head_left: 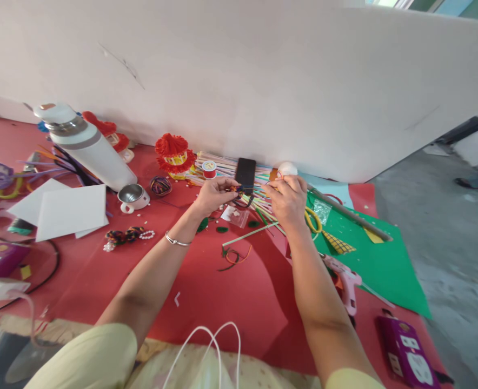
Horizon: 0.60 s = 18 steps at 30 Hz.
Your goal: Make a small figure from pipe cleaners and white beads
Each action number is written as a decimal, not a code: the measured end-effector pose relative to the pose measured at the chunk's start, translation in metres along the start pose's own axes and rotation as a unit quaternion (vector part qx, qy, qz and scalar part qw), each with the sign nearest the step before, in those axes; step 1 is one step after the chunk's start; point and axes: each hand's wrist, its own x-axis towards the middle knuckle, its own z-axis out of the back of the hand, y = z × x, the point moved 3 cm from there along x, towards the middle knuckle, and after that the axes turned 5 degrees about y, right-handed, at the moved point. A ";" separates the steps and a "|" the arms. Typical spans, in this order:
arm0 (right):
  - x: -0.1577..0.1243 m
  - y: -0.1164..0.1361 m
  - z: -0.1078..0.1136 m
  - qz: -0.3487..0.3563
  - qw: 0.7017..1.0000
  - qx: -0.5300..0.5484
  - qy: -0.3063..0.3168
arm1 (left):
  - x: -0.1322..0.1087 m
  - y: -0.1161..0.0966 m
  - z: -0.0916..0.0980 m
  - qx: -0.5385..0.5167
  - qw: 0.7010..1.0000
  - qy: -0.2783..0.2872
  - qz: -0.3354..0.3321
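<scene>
My left hand [212,195] pinches a small knotted piece of dark multicoloured yarn [238,189], held in front of a black phone [245,170]. A dark loop hangs just under it. To the right, my right hand [290,201] is closed in a pinch; what lies between its fingertips, perhaps a strand, is too small to make out. Beneath both hands lie pale thin sticks [259,202] and a small clear bag [236,216]. A red thread spool [209,169] and a ball of dark multicoloured yarn [160,186] sit left of my left hand.
At left stand a white bottle [95,151] and a metal-lined cup [133,198]; yarn pieces with white beads [123,236] lie nearer. A pink glue gun [346,278] and purple power strip [407,351] are at right. A white wall [239,81] closes the back.
</scene>
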 end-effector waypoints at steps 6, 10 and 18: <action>-0.002 -0.003 -0.002 -0.011 0.999 0.036 -0.009 | 0.002 0.002 0.003 -0.003 1.000 -0.007 0.004; -0.002 -0.003 -0.003 -0.003 1.000 0.020 -0.019 | 0.002 0.003 0.004 -0.001 1.000 -0.011 0.005; -0.001 0.003 -0.002 0.010 1.000 0.001 0.003 | 0.000 -0.002 -0.002 0.011 1.000 -0.013 0.002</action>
